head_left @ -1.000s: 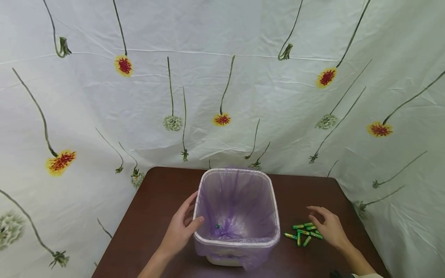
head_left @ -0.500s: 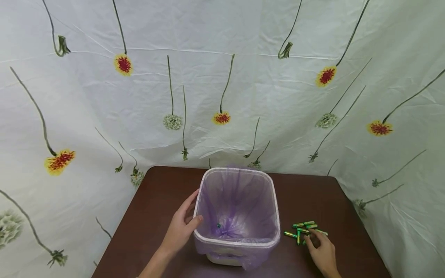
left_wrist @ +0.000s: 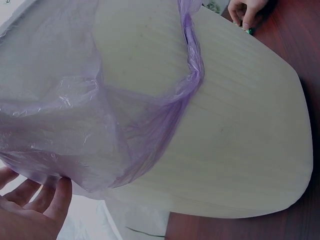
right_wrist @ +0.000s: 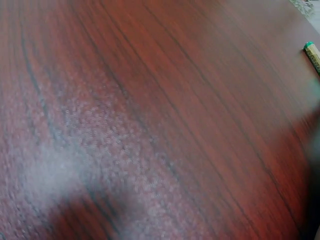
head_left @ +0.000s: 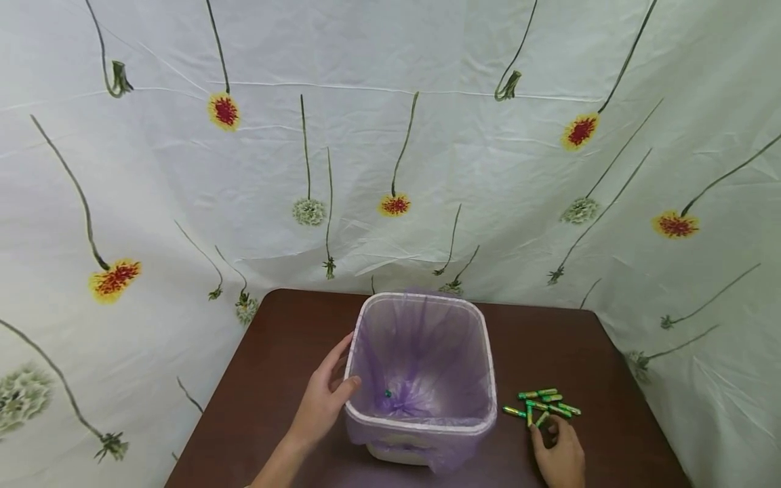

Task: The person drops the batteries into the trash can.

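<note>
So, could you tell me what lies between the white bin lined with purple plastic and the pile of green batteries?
Only bare brown tabletop separates bin and batteries, as the head view shows.

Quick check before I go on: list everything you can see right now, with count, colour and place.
bin: one, white, lined, middle of the table.
liner bag: one, translucent purple, inside the bin and folded over its rim.
small item in the bin: one, green, at the bottom of the bag; too small to identify.
batteries: a loose pile, exact count unclear, green and gold, on the table right of the bin.
table: one, dark red-brown wood.
backdrop cloth: one, white with printed flowers, behind and beside the table.
left hand: holds the bin's left rim, thumb over the edge.
right hand: fingers pinching a battery at the pile's near edge.
</note>
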`<state>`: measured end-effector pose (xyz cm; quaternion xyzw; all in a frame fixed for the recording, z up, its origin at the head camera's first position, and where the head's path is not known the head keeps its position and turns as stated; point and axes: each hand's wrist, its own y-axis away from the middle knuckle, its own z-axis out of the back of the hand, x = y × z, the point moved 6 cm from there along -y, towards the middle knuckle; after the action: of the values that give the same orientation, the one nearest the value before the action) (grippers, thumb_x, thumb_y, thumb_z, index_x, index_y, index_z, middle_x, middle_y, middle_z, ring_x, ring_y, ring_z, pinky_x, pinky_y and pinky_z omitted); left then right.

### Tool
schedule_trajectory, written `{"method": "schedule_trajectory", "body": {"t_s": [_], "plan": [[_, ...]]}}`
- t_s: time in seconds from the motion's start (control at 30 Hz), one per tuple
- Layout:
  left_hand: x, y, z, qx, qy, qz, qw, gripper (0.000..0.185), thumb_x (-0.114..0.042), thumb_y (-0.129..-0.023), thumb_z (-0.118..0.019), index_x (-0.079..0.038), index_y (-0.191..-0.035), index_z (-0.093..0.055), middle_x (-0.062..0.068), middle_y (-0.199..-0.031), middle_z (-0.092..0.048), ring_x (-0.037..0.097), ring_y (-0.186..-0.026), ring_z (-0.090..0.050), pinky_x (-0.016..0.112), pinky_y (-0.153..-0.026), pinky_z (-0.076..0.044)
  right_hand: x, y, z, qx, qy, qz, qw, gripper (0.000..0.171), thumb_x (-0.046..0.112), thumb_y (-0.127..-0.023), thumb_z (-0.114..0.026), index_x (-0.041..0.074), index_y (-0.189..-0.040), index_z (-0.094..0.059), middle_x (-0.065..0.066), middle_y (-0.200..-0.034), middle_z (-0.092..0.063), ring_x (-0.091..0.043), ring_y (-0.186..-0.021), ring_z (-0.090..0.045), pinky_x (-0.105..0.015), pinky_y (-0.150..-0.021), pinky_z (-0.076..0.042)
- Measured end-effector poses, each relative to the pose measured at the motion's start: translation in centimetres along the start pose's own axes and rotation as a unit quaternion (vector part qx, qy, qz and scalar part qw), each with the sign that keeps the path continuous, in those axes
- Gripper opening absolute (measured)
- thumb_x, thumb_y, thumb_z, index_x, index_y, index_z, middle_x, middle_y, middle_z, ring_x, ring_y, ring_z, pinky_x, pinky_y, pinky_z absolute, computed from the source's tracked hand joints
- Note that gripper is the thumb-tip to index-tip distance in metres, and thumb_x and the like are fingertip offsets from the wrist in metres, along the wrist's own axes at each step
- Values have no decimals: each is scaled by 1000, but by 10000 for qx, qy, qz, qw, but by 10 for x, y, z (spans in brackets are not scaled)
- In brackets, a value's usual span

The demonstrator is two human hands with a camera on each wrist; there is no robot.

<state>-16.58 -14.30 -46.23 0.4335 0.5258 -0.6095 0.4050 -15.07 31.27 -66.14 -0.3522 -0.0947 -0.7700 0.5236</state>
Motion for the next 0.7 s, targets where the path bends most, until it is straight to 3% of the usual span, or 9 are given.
{"method": "schedule_trajectory", "body": {"t_s": [0.17,0.37,0.7], "plan": [[-2,0,-1,15,-71,-54,10000,70,9,-94,-58,-3,-159,-36,20,-157,-42,37,-135,-49,27,-97,-50,0,1,3,-201,43,1,9998,38,16,-85,-81,-7,-112,-65,-12,-87,-59,-28,-74,-58,-46,-63,-47],[-2,0,0,-5,-37,-29,10000,70,9,-94,-58,-3,-159,-36,20,-156,-44,36,-134,-49,28,-96,-51,0,3,3,-192,122,-112,9997,36,11,-84,-76,-11,-110,-65,-14,-85,-60,-32,-75,-59,-54,-67,-48],[-1,-1,0,5,16,-91,10000,70,9,-94,-59,-2,-159,-36,20,-154,-45,32,-132,-52,28,-95,-51,-1,3,2,-394,245,-115,9989,38,13,-85,-77,-13,-108,-65,-18,-86,-58,-36,-74,-60,-58,-67,-48]]}}
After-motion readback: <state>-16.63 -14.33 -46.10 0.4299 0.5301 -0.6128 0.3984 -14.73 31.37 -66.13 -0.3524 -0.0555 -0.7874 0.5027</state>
